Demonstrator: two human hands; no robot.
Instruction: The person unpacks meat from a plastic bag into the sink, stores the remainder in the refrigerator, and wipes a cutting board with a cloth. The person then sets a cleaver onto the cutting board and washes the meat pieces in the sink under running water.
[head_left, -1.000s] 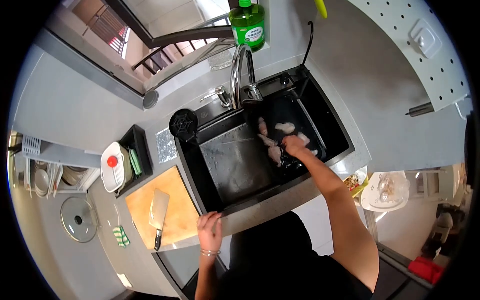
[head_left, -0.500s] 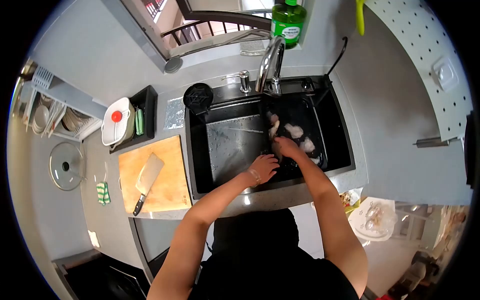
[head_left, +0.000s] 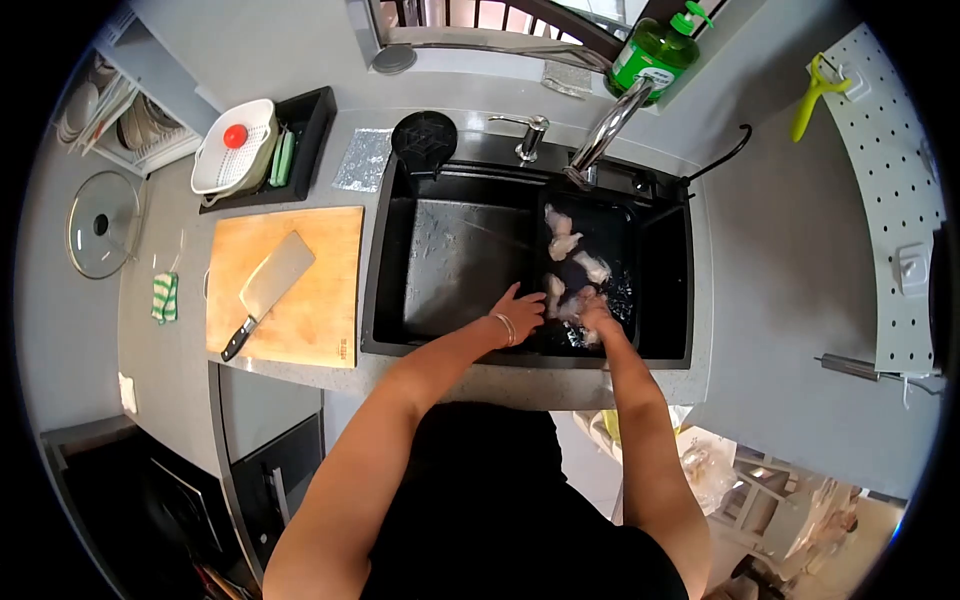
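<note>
Several pale pieces of raw meat [head_left: 563, 246] lie in the black basin at the right side of the sink [head_left: 370, 310]. My right hand [head_left: 597, 314] reaches down among the lower pieces, its fingers curled together at one of them; exactly what they grip is too small to make out. Beside it, my left hand [head_left: 519, 312] hovers at the basin's left edge near a meat piece, fingers spread and holding nothing. Above the basin stands the chrome faucet [head_left: 610, 130].
A cleaver [head_left: 276, 279] lies on the wooden cutting board [head_left: 325, 320] left of the sink. Behind are a white basket [head_left: 225, 170], a black drain cover [head_left: 424, 142] and a soap dispenser [head_left: 533, 138]. A green detergent bottle [head_left: 655, 60] stands behind the faucet.
My left hand has come from the counter edge to the sink and spread beside the meat. My right hand has shifted among the pieces, some of which lie differently. The view has turned.
</note>
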